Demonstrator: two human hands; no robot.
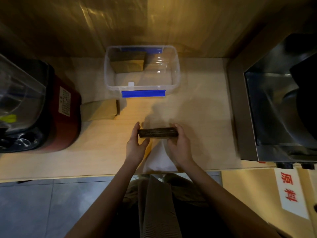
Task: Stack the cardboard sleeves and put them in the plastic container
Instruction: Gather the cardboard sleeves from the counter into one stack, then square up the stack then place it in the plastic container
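Hands first: our left hand [136,143] and our right hand [179,143] hold one stack of cardboard sleeves [158,132] between them, above the counter [197,117]. The left hand presses its fingers flat against the left end of the stack, and the right hand closes around the right end. The stack lies level, with its long side going from left to right, and we see the thin edges of the sleeves.

Farther from us, near the wall, the plastic container [177,73] stands on the counter without a lid. It is clear, with a blue clip [143,93] on its near side. Inside, in the far left corner, we see another pile of cardboard sleeves [127,63]; the rest of the container floor is bare.

More cardboard sleeves [101,109] lie on the counter at the left, beside a red appliance [63,117]. A white cloth [158,158] lies under our hands, at the near edge of the counter. A steel machine [274,109] stands at the right.
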